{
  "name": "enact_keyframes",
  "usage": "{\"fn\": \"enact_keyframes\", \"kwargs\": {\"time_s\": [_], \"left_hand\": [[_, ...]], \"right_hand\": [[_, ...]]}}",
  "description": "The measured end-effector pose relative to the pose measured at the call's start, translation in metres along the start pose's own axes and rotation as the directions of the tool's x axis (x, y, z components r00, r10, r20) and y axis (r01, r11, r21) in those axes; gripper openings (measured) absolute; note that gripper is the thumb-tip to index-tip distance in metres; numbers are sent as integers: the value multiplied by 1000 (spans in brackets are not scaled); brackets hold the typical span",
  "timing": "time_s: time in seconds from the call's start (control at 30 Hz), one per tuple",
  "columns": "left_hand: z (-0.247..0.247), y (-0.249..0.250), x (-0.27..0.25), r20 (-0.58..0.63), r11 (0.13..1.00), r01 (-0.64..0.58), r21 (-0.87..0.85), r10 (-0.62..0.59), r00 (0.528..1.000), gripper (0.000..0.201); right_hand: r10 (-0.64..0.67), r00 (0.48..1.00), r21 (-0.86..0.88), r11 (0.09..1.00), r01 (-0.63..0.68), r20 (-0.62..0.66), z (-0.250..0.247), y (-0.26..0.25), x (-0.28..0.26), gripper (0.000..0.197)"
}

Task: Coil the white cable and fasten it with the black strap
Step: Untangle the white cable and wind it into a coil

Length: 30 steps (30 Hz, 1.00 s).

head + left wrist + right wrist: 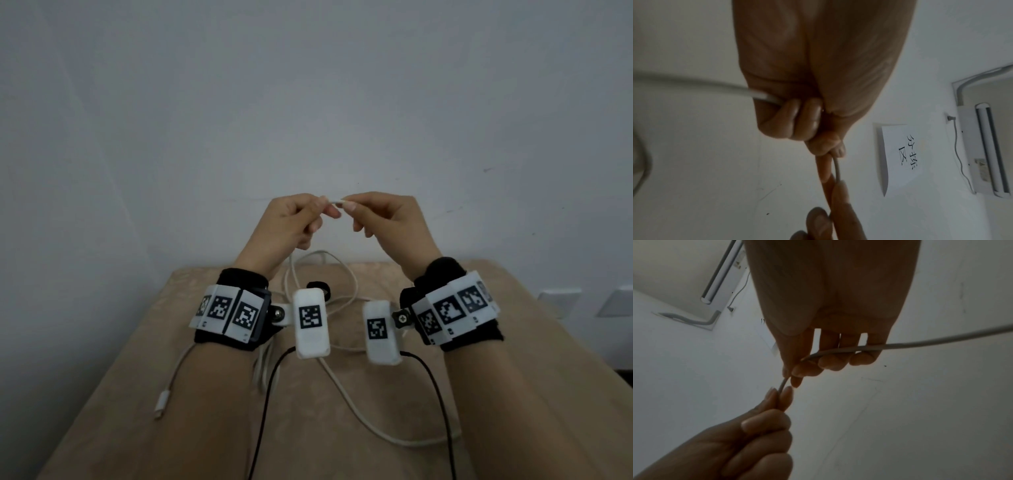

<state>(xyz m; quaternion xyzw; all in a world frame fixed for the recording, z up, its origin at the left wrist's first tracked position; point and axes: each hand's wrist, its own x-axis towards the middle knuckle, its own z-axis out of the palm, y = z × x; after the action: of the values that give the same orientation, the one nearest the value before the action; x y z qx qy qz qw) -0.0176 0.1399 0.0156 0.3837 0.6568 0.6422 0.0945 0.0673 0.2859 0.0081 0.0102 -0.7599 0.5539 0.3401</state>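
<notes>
Head view first: we see our left hand [291,219] and right hand [387,219] raised above the far edge of the tabletop [513,359], each pinching the white cable [334,200] between thumb and forefinger, with only a short taut stretch showing between the two pinches. The cable is thin, round and off-white. Below our wrists the rest of it lies in loose, uncoiled loops over the middle of the tan tabletop, and one end with a small plug [162,406] rests toward the near left edge. The black strap [318,287] lies curled near the far edge, partly hidden behind the white marker block on our left wrist, so we cannot make out its full shape. Two black leads run down off the near edge and are cut off there.

In the left wrist view the lower fingers [797,120] are curled round the cable as it leaves to the left, something the head view hides. The right wrist view shows the cable draped across our three loosely bent fingers [836,360] before it reaches the pinch. Both wrist views are dim, and neither shows the tabletop or the strap.
</notes>
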Motion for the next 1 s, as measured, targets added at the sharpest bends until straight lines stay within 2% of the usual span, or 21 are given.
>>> {"fn": "enact_keyframes", "kwargs": {"time_s": [0.1,0.2,0.3,0.4,0.5,0.63,0.7,0.77,0.83,0.9,1.0], "left_hand": [[-6,-1,1,-115,999,-26,-21,23,993,30],[-21,-2,1,-280,980,-43,-194,-13,960,29],[-33,-2,1,-355,947,-46,-319,-74,932,27],[-32,1,0,-302,953,17,-301,-112,947,25],[-29,1,0,-173,960,85,-266,-135,976,28],[-19,-2,-3,12,988,124,-94,-123,992,35],[-14,-2,-3,14,991,104,-88,-104,995,34],[-12,-1,-1,-41,981,82,-174,-90,995,32],[-15,1,1,-100,934,69,-351,-111,989,30],[-21,2,2,-142,836,51,-546,-152,978,30],[-31,1,4,-163,675,24,-738,-212,964,33]], "right_hand": [[32,998,-43,998,-34,-61,-8,3,1,15],[39,990,-36,998,-44,-139,-24,5,2,12],[63,985,-18,998,-67,-161,-31,7,3,15],[103,978,61,994,-93,-179,-26,7,3,17],[123,981,78,991,-112,-150,-21,6,2,16],[106,984,40,994,-102,-141,-17,7,2,15],[113,984,39,993,-108,-141,-16,8,2,15],[128,984,45,991,-124,-123,-16,8,2,13],[145,985,64,988,-140,-92,-16,10,1,15],[153,987,83,985,-148,-57,-17,13,0,22],[204,979,94,974,-204,14,-18,20,-1,37]]}}
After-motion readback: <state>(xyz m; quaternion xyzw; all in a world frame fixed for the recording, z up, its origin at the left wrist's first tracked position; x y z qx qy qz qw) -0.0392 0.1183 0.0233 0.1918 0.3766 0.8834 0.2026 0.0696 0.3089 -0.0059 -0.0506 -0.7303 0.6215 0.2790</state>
